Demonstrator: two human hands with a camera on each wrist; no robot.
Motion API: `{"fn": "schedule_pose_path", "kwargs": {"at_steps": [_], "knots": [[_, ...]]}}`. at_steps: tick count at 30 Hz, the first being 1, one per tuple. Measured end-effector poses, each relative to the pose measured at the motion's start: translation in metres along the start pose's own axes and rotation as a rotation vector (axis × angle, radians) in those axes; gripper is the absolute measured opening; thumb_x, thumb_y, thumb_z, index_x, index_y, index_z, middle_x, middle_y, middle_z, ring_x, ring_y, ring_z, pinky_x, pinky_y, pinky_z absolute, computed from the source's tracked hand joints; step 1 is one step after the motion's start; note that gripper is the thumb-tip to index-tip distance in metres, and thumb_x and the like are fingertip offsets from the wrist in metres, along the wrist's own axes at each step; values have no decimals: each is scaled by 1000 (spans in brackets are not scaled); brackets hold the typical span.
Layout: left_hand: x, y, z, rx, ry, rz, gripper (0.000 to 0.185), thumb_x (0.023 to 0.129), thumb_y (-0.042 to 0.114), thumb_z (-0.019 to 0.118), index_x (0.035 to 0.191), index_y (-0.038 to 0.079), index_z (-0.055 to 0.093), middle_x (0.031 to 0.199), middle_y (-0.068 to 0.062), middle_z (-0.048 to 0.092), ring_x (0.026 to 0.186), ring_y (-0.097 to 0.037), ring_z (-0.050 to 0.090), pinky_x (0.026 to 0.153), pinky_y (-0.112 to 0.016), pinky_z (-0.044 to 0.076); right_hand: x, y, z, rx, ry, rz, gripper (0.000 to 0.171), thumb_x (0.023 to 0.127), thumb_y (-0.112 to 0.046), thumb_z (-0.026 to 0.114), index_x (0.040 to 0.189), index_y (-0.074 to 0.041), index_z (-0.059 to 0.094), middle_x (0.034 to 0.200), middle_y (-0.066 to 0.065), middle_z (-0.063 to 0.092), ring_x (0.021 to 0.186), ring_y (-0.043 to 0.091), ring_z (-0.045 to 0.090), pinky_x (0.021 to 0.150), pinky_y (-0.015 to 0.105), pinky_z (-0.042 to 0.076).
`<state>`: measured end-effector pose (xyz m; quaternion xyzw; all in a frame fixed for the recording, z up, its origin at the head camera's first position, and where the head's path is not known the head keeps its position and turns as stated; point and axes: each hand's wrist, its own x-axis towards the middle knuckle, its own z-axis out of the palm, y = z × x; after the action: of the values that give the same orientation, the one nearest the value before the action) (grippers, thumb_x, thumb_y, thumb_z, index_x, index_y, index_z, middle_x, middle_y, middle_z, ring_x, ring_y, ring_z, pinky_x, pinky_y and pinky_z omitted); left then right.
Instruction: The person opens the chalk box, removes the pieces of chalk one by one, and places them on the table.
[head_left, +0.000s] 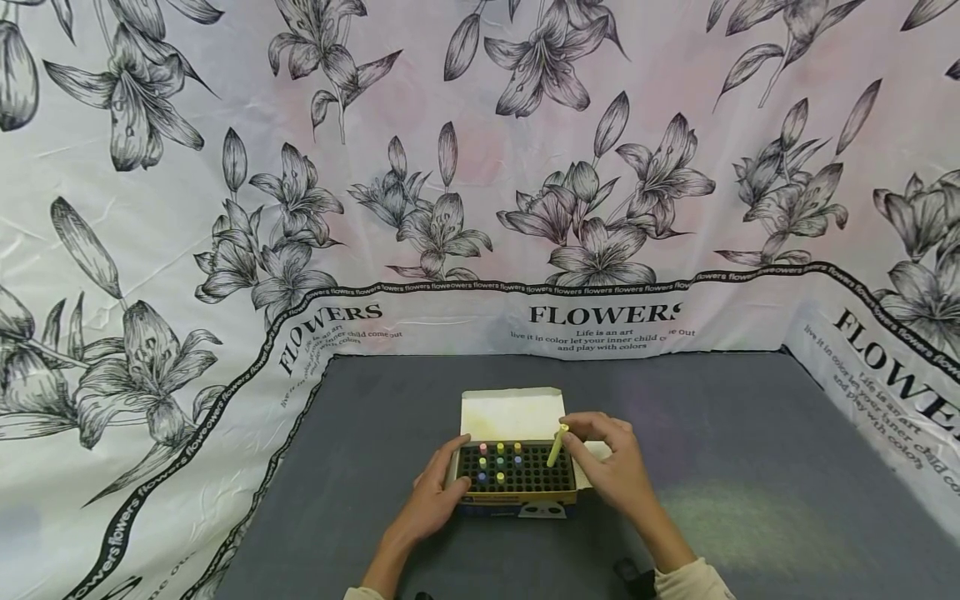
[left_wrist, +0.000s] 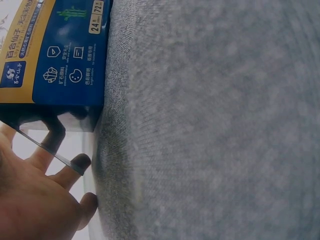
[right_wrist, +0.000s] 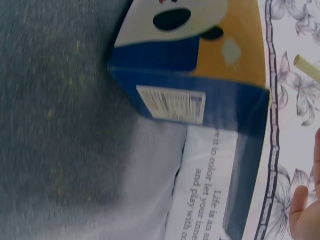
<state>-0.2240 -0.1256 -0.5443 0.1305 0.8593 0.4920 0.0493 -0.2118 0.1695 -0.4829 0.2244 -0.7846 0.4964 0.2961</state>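
In the head view, an open chalk box (head_left: 517, 497) stands on the grey surface, its white lid folded back. Several coloured chalk sticks show their ends in the left part of its black holed insert (head_left: 536, 479). My left hand (head_left: 433, 498) grips the box's left end, thumb near the front corner and a finger at the back corner. Between thumb and fingers my right hand (head_left: 611, 462) pinches a yellow chalk stick (head_left: 556, 446), tilted over the right part of the insert; whether its lower end sits in a hole I cannot tell. The right wrist view shows this chalk stick (right_wrist: 306, 67) at its edge.
A white side flap (head_left: 598, 451) sticks out at the box's right. The grey surface (head_left: 390, 400) bears a pale yellowish smear (head_left: 757, 525) to the right. Flower-printed sheeting (head_left: 450, 317) rises behind and at both sides. A dark object (head_left: 634, 575) lies by the right sleeve.
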Motion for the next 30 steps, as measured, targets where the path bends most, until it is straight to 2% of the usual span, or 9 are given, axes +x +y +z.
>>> {"fn": "schedule_pose_path", "kwargs": {"at_steps": [4, 9, 16, 18, 23, 26, 30], "knots": [[0, 1, 0, -4, -1, -2, 64, 98, 21, 55, 156, 39, 35, 156, -11, 40, 110, -28, 49, 83, -49, 37, 1, 3, -11, -8, 42, -12, 31, 83, 6, 76, 107, -13, 75, 83, 6, 75, 78, 3, 66, 96, 30, 29], [0, 0, 1, 3, 5, 5, 63, 98, 22, 55, 155, 38, 36, 153, -11, 43, 106, -26, 49, 83, -47, 34, 0, 8, -26, -18, 71, -13, 33, 81, 13, 73, 106, -9, 75, 78, 4, 73, 77, 1, 63, 94, 29, 25], [0, -1, 1, 12, 2, 9, 62, 99, 23, 55, 155, 38, 36, 156, -10, 41, 116, -27, 49, 87, -52, 35, -5, 15, -44, -48, 149, 14, 30, 78, 20, 69, 101, 2, 73, 72, 11, 70, 74, -2, 60, 91, 26, 24], [0, -1, 1, 1, 0, 10, 62, 98, 22, 55, 156, 38, 36, 155, -11, 42, 111, -27, 50, 84, -49, 37, -8, 18, -50, -56, 158, 26, 29, 78, 20, 69, 100, 2, 73, 71, 10, 70, 72, -1, 58, 90, 26, 24], [0, 0, 1, -10, -4, 10, 62, 98, 21, 54, 156, 37, 36, 155, -10, 42, 109, -26, 48, 82, -46, 35, -18, 26, -67, -102, 139, 44, 29, 81, 16, 70, 103, -3, 74, 72, 5, 71, 68, 2, 55, 83, 21, 33], [0, 0, 1, 0, -2, 9, 62, 99, 22, 54, 156, 37, 36, 156, -9, 41, 114, -27, 48, 86, -50, 34, -27, 30, -76, -127, 119, 100, 25, 85, 11, 71, 104, -6, 75, 73, 3, 72, 66, 4, 54, 76, 20, 37], [0, 1, 0, -11, -2, 4, 62, 99, 23, 54, 156, 37, 36, 159, -9, 39, 124, -29, 47, 92, -57, 34, -36, 32, -85, -173, 96, 227, 19, 91, 1, 71, 106, -9, 74, 75, -2, 72, 66, 5, 56, 69, 20, 43]]}}
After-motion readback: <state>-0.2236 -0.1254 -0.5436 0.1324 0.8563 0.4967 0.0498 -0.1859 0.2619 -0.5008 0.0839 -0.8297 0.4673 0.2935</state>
